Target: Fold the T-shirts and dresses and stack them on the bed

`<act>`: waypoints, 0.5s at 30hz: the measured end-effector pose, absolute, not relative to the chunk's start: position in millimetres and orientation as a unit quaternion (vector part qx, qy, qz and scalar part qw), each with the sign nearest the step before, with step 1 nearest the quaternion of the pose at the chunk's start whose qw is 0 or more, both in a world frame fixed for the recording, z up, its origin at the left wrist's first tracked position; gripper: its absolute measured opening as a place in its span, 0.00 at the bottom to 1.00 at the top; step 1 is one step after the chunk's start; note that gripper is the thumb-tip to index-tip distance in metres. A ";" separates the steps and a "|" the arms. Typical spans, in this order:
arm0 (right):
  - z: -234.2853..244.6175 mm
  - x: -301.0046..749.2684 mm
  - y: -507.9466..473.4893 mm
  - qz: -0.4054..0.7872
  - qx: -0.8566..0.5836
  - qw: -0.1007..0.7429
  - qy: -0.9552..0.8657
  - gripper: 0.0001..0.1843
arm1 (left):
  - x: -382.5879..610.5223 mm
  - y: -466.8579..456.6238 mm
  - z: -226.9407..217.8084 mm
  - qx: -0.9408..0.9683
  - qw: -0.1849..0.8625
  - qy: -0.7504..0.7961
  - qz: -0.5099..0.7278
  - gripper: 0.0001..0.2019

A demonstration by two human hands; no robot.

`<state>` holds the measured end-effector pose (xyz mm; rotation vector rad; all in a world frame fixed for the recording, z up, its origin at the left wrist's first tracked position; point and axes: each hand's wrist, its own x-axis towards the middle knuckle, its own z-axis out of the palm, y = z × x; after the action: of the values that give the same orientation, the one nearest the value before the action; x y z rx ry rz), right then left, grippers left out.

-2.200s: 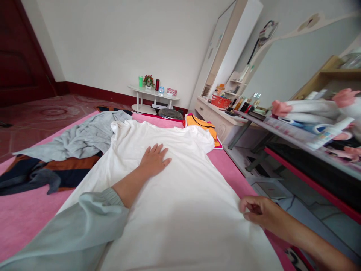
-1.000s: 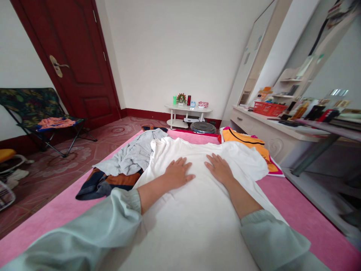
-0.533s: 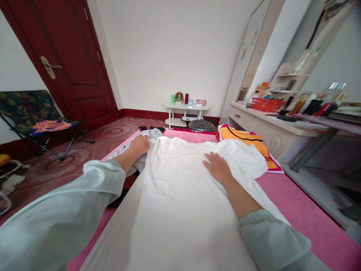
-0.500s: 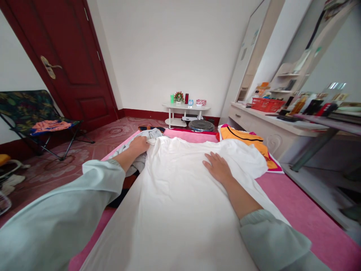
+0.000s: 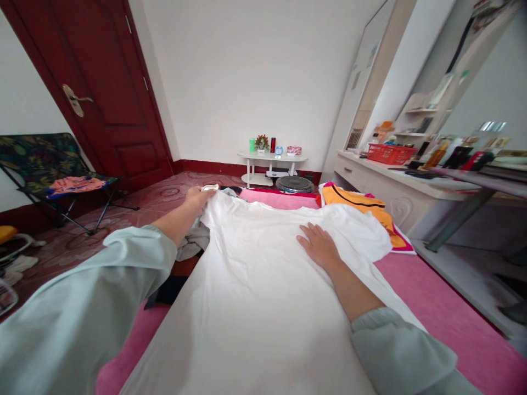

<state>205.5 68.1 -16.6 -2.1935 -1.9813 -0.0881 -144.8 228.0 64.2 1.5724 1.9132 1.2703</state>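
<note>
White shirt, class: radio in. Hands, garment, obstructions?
Left hand pinching the white shirt, upper left; right hand flat on it. Shirt spread over pink cover, wrinkled. Gray cloth bunched alongside, possibly in the way.

From my distant seat, through the head camera, I see a broad, flat surface covered in pink cloth (image 5: pixel 465 307), its pink showing along the right side, at the lower left and in a strip at the far edge. Most of a white fabric shirt (image 5: pixel 263 296) lies spread across its middle. To the left I make out a partly hidden navy-and-brown cloth garment (image 5: pixel 171 289) and crumpled grey fabric (image 5: pixel 192 242). At the far right, an orange garment with a black stripe (image 5: pixel 357 204) and magenta-and-white edges meets the shirt.
</note>
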 end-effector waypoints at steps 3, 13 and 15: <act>-16.5 205.3 67.9 -0.026 -0.739 0.099 -0.666 0.29 | -156.9 230.7 62.6 0.525 0.161 0.698 0.460 0.15; -16.3 204.8 67.7 -0.021 -0.741 0.091 -0.665 0.30 | -193.6 208.0 70.8 0.575 -0.050 0.778 0.248 0.16; -16.2 204.9 68.0 -0.025 -0.741 0.086 -0.666 0.30 | -183.4 203.1 77.5 0.600 -0.100 0.761 0.223 0.17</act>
<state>204.9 68.0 -16.2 -2.2081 -1.9853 -0.0752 -183.4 203.1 77.5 2.0166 2.5577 0.7495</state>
